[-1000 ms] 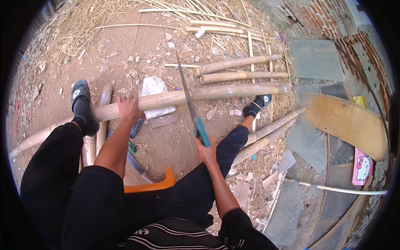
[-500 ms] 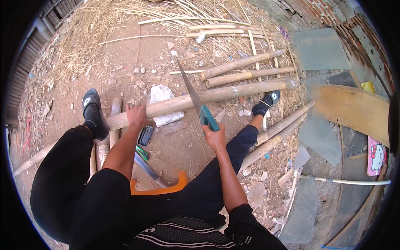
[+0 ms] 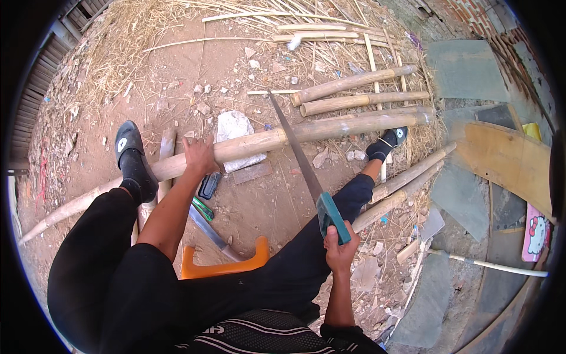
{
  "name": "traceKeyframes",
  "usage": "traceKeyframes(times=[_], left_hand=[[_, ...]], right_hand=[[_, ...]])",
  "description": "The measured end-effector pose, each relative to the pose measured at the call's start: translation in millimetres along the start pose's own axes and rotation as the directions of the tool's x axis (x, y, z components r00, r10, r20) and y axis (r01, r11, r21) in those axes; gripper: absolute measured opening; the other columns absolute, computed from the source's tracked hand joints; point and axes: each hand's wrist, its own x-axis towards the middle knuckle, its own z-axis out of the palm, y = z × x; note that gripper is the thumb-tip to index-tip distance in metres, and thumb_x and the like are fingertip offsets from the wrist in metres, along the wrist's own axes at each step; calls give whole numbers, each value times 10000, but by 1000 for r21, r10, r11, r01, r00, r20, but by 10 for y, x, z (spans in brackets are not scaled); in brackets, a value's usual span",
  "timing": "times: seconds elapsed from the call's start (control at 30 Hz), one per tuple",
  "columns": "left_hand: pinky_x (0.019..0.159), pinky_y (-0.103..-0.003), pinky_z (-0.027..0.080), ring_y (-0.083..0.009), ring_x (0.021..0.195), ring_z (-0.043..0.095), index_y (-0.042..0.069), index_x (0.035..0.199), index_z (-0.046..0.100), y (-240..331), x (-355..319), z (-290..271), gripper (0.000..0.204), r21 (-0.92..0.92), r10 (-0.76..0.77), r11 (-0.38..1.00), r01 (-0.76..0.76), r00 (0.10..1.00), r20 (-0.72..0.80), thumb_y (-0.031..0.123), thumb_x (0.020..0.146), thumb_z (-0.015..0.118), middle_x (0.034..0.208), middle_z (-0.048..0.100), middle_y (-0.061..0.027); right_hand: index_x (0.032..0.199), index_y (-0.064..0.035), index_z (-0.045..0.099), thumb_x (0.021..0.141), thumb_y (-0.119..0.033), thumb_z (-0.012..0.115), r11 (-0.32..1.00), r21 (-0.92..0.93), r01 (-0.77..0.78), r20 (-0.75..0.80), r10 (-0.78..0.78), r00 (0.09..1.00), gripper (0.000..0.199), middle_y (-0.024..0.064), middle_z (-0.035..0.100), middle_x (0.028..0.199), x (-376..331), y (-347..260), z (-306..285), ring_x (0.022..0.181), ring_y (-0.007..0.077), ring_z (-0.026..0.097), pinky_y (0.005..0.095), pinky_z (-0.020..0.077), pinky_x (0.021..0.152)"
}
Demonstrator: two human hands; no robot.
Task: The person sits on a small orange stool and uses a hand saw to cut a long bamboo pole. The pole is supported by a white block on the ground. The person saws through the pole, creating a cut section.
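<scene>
A long bamboo pole (image 3: 253, 143) crosses in front of me from left to right, passing over a white stone block (image 3: 233, 127). My left hand (image 3: 200, 154) grips it from above, just left of the block. Closed around the teal handle of a handsaw (image 3: 303, 164) is my right hand (image 3: 341, 248). The saw's long blade points away and to the left, lying across the pole to the right of the block. My left foot (image 3: 131, 150) presses on the pole's left stretch. Near the pole's right end is my right foot (image 3: 389, 141).
Below the pole lie a dark block-like object (image 3: 209, 185), a green-handled tool (image 3: 202, 207), a long blade (image 3: 207, 229) and an orange seat (image 3: 227, 269). Cut bamboo lengths (image 3: 359, 84) rest beyond it; more poles (image 3: 407, 180) and grey sheets (image 3: 457, 197) are at right.
My right hand has pulled the saw back toward me and to the right, so less blade reaches past the pole. My left hand still grips the pole.
</scene>
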Motion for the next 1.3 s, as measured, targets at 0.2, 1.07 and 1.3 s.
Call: traceKeyframes(times=[0.2, 1.07, 1.3], left_hand=[[1074, -661, 257, -316, 1045, 685, 110, 1287, 525, -66, 224, 19, 1000, -74, 68, 995, -59, 991, 113, 530, 472, 922, 1052, 728, -126], [1045, -496, 350, -294, 948, 701, 165, 1142, 659, 71, -3, 194, 627, -23, 64, 998, -62, 990, 124, 354, 564, 813, 958, 730, -94], [1027, -498, 358, -263, 1018, 694, 164, 1108, 676, 116, 14, 114, 591, -35, 63, 997, -61, 997, 47, 293, 548, 817, 1016, 732, -101]], right_hand=[[765, -13, 522, 965, -373, 645, 1000, -3, 20, 9, -20, 1000, 429, 1, 453, 536, -407, 210, -324, 448, 81, 456, 246, 377, 429], [644, 25, 543, 951, -278, 663, 976, -102, -190, 42, 195, 980, 447, 27, 394, 506, 30, 614, 358, 533, 59, 342, 331, 292, 464], [640, -1, 556, 964, -262, 637, 978, -22, -206, 40, 207, 978, 424, 18, 458, 497, -737, 412, -57, 481, 70, 428, 300, 340, 456]])
